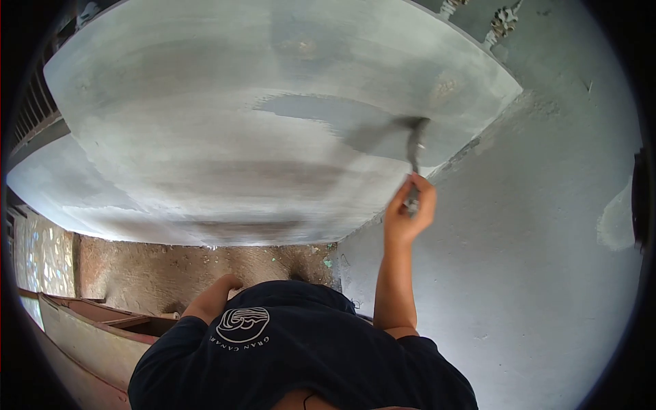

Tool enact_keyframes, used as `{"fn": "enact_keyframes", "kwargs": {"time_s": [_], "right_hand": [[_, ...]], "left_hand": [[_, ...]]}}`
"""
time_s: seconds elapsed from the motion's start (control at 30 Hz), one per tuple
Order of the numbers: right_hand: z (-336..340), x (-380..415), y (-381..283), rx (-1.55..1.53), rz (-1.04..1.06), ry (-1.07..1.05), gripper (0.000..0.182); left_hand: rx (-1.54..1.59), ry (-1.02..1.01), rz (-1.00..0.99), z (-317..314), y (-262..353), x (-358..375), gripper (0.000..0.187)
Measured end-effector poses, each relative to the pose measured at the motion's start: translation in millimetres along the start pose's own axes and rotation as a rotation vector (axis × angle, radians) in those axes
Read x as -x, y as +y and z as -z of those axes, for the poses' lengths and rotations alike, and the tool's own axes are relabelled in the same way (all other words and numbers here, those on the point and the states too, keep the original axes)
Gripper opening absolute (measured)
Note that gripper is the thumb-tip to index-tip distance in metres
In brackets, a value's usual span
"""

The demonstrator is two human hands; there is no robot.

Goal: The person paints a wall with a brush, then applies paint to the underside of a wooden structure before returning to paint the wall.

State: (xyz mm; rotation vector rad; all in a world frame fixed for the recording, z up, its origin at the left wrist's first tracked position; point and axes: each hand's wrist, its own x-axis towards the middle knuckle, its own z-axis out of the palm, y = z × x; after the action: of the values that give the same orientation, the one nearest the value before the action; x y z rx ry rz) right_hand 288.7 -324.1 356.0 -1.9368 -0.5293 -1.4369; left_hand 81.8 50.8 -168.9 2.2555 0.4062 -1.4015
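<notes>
Out in front and slightly right, my right hand (414, 205) is closed around the handle of a paintbrush (415, 147). The brush is smeared by motion; its dark head lies against the pale wall panel (205, 130) and casts a shadow to the left. A darker, wet-looking grey band (307, 109) runs across the panel from the left up to the brush. My left arm hangs low at my left side, with my left hand (232, 281) barely showing beside my dark shirt and its fingers hidden.
A second grey wall (519, 260) meets the panel at a corner on the right. Below is a rough brown floor (137, 266). A worn wooden boxlike piece (96, 335) stands at lower left. Pipe fittings (504, 22) stick out above the panel, and dark railings (31, 109) show at far left.
</notes>
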Motion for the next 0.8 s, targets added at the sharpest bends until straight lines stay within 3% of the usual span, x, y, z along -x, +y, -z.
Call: {"fn": "enact_keyframes", "kwargs": {"time_s": [0.2, 0.3, 0.4, 0.7, 0.8], "right_hand": [[-18, 4, -64, -0.46, 0.25, -0.292, 0.026], [-13, 7, -74, -0.654, 0.159, -0.337, 0.024], [-11, 7, -42, -0.588, 0.17, -0.259, 0.024], [44, 8, 88, -0.212, -0.281, 0.084, 0.014], [49, 9, 97, 0.0, -0.232, 0.159, 0.012]], "left_hand": [[0.046, 0.122, 0.028, 13, 24, 10, 0.024], [0.008, 0.186, -0.014, 16, 40, 25, 0.028], [0.012, 0.186, 0.018, 16, 46, 27, 0.032], [0.055, 0.196, 0.108, 6, 25, 12, 0.042], [0.118, 0.156, 0.158, 14, 22, 32, 0.043]]}}
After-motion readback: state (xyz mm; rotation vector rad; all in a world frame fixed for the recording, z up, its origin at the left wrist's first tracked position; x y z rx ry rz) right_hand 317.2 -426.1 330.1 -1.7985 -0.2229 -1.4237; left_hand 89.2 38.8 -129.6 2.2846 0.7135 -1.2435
